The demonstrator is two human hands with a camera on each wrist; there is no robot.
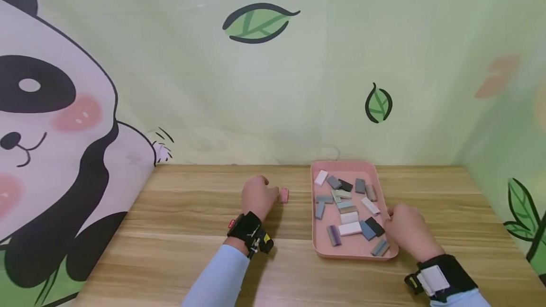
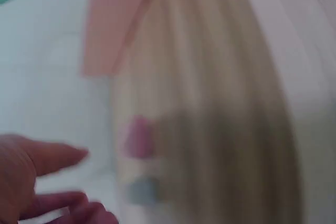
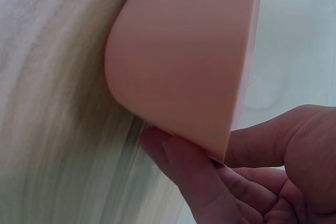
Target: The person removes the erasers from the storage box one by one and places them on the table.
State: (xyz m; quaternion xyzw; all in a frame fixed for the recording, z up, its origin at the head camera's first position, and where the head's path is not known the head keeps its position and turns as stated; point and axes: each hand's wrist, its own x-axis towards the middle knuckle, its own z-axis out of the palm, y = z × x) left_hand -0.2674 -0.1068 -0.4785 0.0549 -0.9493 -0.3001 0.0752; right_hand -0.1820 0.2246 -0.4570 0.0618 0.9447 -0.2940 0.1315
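Observation:
My left hand point(image 1: 259, 196) is over the wooden table, left of a small pink block point(image 1: 284, 195). In the left wrist view, thumb and fingers point(image 2: 55, 156) stand apart with nothing between them. That view, blurred, shows the pink block point(image 2: 139, 137) and a grey-blue block point(image 2: 143, 191) side by side on the table; the hand hides the grey-blue one from the head view. My right hand point(image 1: 407, 231) holds the right side of a pink tray point(image 1: 316, 245). Up close, its thumb and fingers pinch the tray's wall point(image 3: 178, 66) at the rim.
Several small blocks lie scattered in the tray, among them a white block point(image 1: 350, 229), a black block point(image 1: 375, 226) and a purple-striped block point(image 1: 334, 235). Behind the wooden table point(image 1: 170, 231) hangs a green cloth point(image 1: 192, 84) printed with a panda and leaves.

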